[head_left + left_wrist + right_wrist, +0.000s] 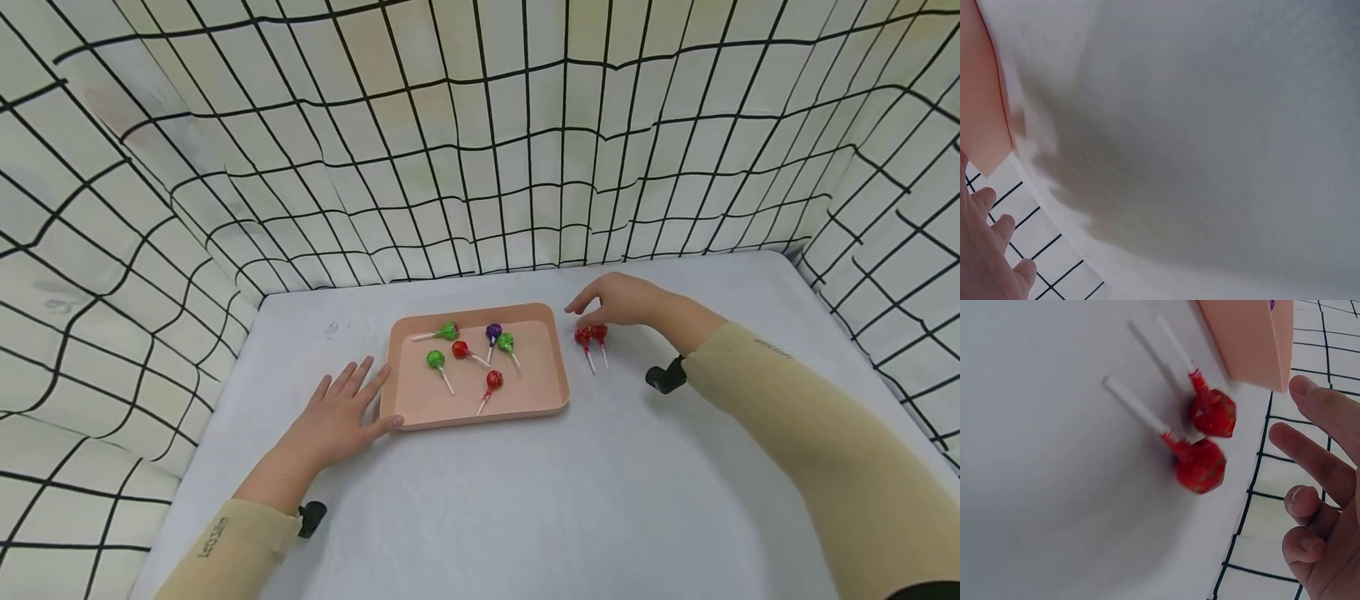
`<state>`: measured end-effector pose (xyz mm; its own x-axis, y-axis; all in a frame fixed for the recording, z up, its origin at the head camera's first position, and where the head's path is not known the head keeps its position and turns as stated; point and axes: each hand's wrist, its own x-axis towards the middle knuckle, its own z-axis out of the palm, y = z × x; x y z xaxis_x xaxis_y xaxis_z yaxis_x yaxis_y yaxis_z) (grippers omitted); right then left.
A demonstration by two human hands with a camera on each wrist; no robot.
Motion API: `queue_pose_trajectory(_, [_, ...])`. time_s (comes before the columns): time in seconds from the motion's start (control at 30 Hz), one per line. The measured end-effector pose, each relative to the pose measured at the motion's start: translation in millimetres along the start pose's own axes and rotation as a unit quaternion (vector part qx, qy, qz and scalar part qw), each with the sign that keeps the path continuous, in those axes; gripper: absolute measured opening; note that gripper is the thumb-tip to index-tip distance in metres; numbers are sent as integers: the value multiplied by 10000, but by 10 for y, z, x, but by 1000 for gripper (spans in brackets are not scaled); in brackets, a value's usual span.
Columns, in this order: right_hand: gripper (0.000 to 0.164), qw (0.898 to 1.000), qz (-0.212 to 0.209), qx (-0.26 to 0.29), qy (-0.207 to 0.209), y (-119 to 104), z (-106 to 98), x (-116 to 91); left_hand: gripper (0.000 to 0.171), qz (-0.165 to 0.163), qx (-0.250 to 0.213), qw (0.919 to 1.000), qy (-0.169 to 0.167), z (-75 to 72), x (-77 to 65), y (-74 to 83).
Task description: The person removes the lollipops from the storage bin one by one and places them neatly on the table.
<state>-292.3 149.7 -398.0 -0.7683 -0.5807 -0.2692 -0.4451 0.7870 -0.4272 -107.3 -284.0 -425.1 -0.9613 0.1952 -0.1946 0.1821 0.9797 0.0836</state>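
Observation:
A pink rectangular tray (pixel 525 404) holds several wrapped lollipops: green ones, two red ones and a purple lollipop (pixel 492 332). My left hand (pixel 337 421) lies flat with fingers spread, its thumb and fingertips touching the tray's left rim. In the left wrist view, part of that hand (pixel 988 250) shows beside the tray wall (pixel 982 81). Two red lollipops, one (pixel 1200 465) beside the other (pixel 1213 412), lie on the table right of the tray. Over them hovers my right hand (pixel 626 300), fingers parted, holding nothing; the right wrist view shows its fingertips apart from both.
A white cloth covers the table (pixel 510 508). Walls of black grid over white (pixel 510 150) enclose its back and both sides. A small black wrist camera (pixel 666 377) sits below the right sleeve, another (pixel 312 518) at the left cuff.

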Motion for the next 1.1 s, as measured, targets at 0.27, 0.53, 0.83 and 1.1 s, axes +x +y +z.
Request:
queue_pose_trajectory(0.27, [35, 9998, -170, 32, -83, -274, -8, 134, 93, 26, 90, 10000, 7, -2, 1, 7])
queue_pose_trajectory(0.53, [34, 9993, -323, 153, -77, -543, 45, 288, 92, 41, 136, 9999, 12, 30, -10, -12])
queue_pose_trajectory(0.83, [33, 9994, -313, 144, -46, -708, 75, 367, 91, 98, 83, 9999, 87, 17, -9, 23])
queue_pose_trajectory(1.1, [33, 9989, -353, 50, -318, -851, 110, 494, 90, 72, 212, 9996, 152, -15, -21, 19])
